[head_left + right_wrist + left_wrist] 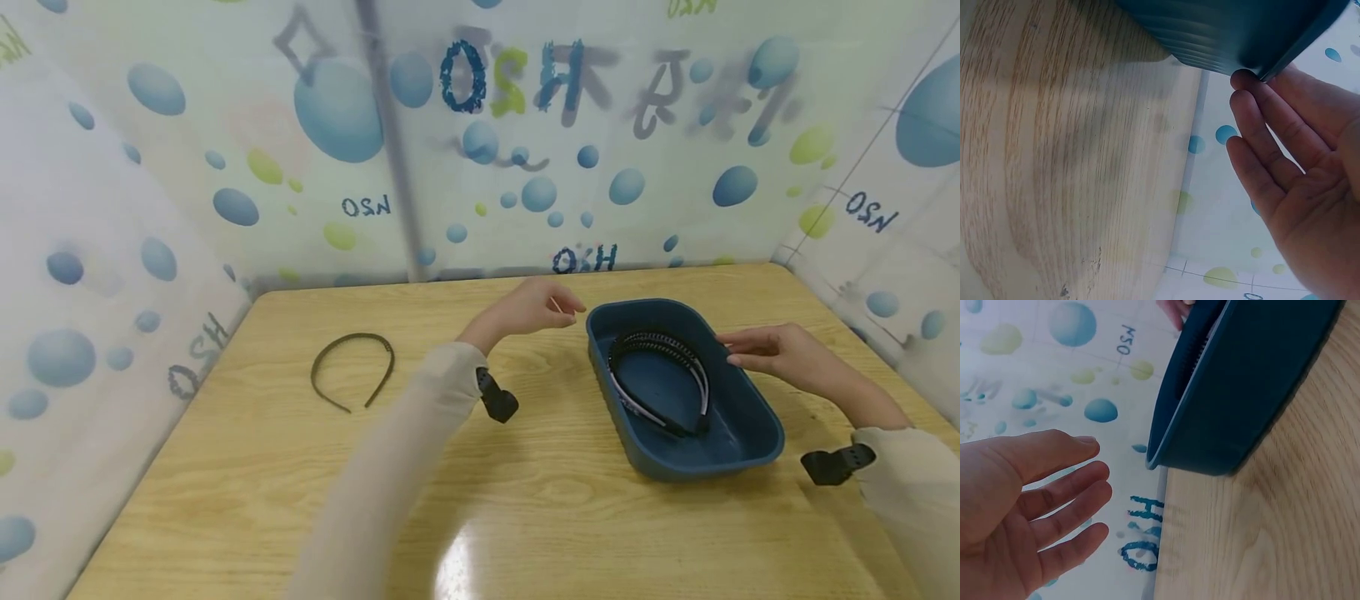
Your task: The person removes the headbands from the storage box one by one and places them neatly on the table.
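Observation:
A deep blue plastic basin [667,471] stands on the right half of the table, turned slightly askew. Inside it lie black headbands [618,350], nested together, one with a toothed band and one with a pale strip. My right hand [787,358] pinches the basin's right rim; in the right wrist view its fingertips [1244,81] touch the outer wall and the thumb passes behind the rim. Just off the basin's far left corner, my left hand [532,307] hovers with loosely bent fingers and nothing in them. A thin dark headband [318,358] lies by itself at the left.
The wooden table [225,500] runs back to a white curtain [480,225] printed with blue and green dots, which also hangs at both sides. Dark wrist-worn devices [497,396] sit at both cuffs.

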A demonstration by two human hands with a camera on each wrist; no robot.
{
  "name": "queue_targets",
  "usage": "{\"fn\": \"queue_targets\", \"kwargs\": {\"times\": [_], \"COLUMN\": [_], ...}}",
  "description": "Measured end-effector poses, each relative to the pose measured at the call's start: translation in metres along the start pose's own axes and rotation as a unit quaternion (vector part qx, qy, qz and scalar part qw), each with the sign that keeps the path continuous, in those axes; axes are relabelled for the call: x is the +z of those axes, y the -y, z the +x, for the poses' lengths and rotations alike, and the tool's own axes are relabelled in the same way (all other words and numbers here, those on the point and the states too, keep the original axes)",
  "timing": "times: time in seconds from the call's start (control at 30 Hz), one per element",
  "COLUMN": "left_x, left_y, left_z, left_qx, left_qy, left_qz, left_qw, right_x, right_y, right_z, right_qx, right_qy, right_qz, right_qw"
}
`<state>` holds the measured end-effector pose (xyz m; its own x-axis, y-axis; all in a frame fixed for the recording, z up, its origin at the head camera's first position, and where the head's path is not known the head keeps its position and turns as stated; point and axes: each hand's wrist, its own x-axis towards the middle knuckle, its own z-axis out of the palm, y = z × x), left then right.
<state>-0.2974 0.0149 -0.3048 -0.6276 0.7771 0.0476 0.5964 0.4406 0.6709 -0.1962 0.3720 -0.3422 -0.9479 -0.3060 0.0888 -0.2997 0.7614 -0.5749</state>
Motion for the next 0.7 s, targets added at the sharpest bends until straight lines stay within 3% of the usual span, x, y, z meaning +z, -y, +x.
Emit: {"fn": "queue_targets", "kwargs": {"times": [0.37, 0.7], "left_x": [0.016, 0.029], "left_y": [-0.013, -0.022], "left_z": [0.027, 0.048], "left_qx": [0.024, 0.005], "left_qy": [0.031, 0.045], "left_qz": [0.001, 0.013], "left_qw": [0.9992, 0.9989], "right_x": [0.0, 0.0], "right_y": [-0.001, 0.001], "right_z": [0.001, 0.001], "right_qx": [0.01, 0.009], "right_qy": [0.001, 0.0], "right_qz": [-0.002, -0.002], "right_qw": [1.0, 1.0]}}
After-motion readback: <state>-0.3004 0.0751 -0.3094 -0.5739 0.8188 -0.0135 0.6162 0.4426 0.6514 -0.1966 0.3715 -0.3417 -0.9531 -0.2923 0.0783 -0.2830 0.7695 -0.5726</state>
